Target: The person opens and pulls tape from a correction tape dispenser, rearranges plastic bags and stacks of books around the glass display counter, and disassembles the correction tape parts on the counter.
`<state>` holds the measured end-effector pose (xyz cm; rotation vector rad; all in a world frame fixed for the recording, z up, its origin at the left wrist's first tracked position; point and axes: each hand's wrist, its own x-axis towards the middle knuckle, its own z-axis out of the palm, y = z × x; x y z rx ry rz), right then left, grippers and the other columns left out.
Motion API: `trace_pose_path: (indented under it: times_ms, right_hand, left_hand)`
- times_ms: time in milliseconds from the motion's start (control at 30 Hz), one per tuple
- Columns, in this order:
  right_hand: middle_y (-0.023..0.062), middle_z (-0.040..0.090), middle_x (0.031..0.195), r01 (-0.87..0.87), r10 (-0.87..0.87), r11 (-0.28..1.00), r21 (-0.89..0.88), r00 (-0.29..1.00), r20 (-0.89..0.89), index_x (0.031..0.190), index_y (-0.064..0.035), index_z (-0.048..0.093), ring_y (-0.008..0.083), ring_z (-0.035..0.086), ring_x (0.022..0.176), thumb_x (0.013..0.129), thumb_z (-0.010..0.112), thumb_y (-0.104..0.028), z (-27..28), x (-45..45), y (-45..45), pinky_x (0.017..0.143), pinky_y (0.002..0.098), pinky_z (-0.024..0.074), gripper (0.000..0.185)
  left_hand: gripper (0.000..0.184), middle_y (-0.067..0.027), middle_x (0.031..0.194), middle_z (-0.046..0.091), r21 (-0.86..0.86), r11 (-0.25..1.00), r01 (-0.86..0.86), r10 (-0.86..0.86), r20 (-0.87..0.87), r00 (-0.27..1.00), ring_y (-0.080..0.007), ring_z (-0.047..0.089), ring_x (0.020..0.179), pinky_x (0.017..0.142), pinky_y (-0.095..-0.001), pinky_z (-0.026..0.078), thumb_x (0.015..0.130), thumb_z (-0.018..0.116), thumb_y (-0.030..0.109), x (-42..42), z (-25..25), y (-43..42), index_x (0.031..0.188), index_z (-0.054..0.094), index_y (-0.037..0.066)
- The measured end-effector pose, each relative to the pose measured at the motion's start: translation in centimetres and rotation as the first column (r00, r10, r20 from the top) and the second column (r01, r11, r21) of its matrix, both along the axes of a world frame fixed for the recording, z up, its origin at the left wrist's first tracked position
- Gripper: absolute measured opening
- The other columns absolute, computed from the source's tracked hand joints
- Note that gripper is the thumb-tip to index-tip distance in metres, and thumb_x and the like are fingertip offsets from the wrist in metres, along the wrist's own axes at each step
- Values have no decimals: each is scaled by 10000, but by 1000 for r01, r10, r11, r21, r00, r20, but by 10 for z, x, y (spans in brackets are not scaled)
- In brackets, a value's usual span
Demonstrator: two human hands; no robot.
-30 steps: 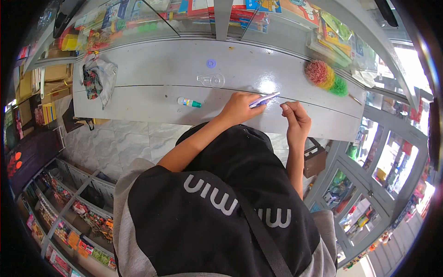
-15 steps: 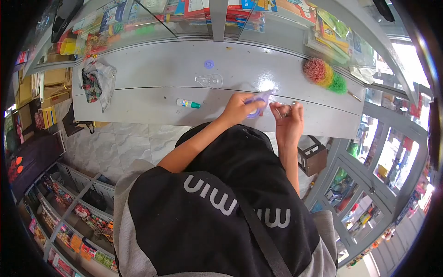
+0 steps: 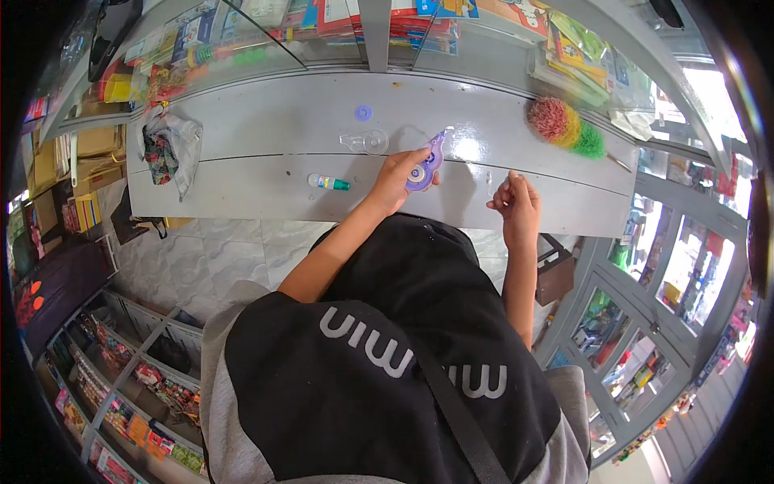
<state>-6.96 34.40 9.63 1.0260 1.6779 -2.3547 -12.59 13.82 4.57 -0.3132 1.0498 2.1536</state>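
My left hand (image 3: 393, 179) is closed around a purple correction tape dispenser (image 3: 426, 168), its tip pointing up and away from me. The dispenser's open side shows a white-centred reel. Apart from it, to the right, my right hand (image 3: 517, 202) hovers with curled fingers pinched together; whatever they hold, if anything, is too small to make out. Left of the dispenser lie a clear plastic cover (image 3: 364, 142) and, behind it, a small purple ring (image 3: 364, 113). A small white tube with a green cap (image 3: 330, 182) lies near the table's front edge.
The grey table (image 3: 266, 109) has a seam running across it. A colourful duster (image 3: 568, 127) lies at the right, a cloth in a plastic bag (image 3: 171, 149) at the left. Glass cases with books stand behind. A brown stool (image 3: 555, 270) is below right.
My left hand has drawn the correction tape dispenser left, turning its tip more upward. My right hand has moved away to the right, and its fingers have curled in.
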Motion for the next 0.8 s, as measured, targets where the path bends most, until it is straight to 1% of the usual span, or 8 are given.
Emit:
trace_pose_path:
  times_ms: [100, 200, 300, 367, 433, 500, 633, 800]
  right_hand:
    - [24, 510, 692, -66, 54, 973, 222, 997, 61, 851, -48, 535, 96, 491, 571, 866, 537, -246, -26, 6, 28, 562, 271, 476, 199]
    - [58, 590, 891, 133, -118, 877, 461, 991, -60, 1061, -25, 546, 126, 556, 706, 870, 532, -254, -32, 2, 44, 625, 282, 487, 299]
    - [91, 597, 1010, 240, -160, 595, 767, 971, -180, 1190, -14, 488, 157, 561, 851, 880, 522, -194, -36, 2, 57, 655, 252, 474, 360]
    - [119, 556, 1144, 67, 12, 447, 892, 997, -81, 1250, -17, 429, 175, 550, 937, 879, 518, -154, -35, 4, 61, 718, 249, 462, 406]
    - [117, 541, 1162, -159, 181, 665, 729, 982, 50, 1284, -28, 390, 176, 550, 964, 879, 505, -110, -25, 1, 53, 783, 252, 445, 429]
    - [101, 502, 1228, -226, 325, 842, 489, 937, -127, 1326, -79, 351, 175, 506, 1049, 837, 529, -83, -22, -3, 27, 830, 265, 413, 520]
    - [110, 453, 1286, -426, 524, 810, 402, 834, -173, 1328, -60, 342, 195, 409, 1195, 749, 614, 9, -7, -14, -23, 938, 310, 359, 644]
    - [50, 607, 952, -459, 488, 866, 195, 862, -136, 1063, 6, 591, 112, 541, 856, 767, 657, -97, -29, -17, -35, 782, 238, 424, 320]
  left_hand:
    - [388, -92, 713, 602, 46, 998, -36, 35, 26, 999, -159, 577, 654, 581, -280, 426, 885, 413, 391, 0, -4, -1, 878, 562, 33]
    - [459, -91, 711, 603, 47, 999, -23, 21, 55, 998, -163, 576, 652, 587, -281, 423, 897, 327, 436, -2, -7, -2, 889, 559, 40]
    - [481, -95, 702, 608, -12, 1000, -7, 7, 15, 1000, -167, 585, 653, 625, -282, 436, 901, 303, 435, -1, -7, -1, 890, 564, 31]
    - [486, -97, 695, 614, -82, 996, 33, -39, -72, 997, -166, 591, 657, 650, -279, 441, 906, 296, 424, 1, -6, 0, 882, 570, 23]
    - [492, -99, 689, 620, -163, 985, 57, -83, -158, 984, -165, 598, 661, 675, -277, 447, 911, 289, 412, 4, -2, -1, 874, 575, 15]
    - [523, -72, 648, 624, -312, 947, 74, -160, -260, 952, -114, 589, 633, 659, -242, 445, 924, 313, 394, 6, 12, -2, 737, 605, 2]
    - [535, -59, 617, 614, -382, 912, 148, -257, -252, 933, -93, 575, 596, 611, -229, 438, 928, 343, 406, 11, 14, -11, 726, 623, -2]
    - [537, -60, 617, 613, -439, 889, 132, -267, -262, 927, -90, 571, 582, 585, -223, 435, 927, 348, 418, 11, 11, -25, 729, 621, 0]
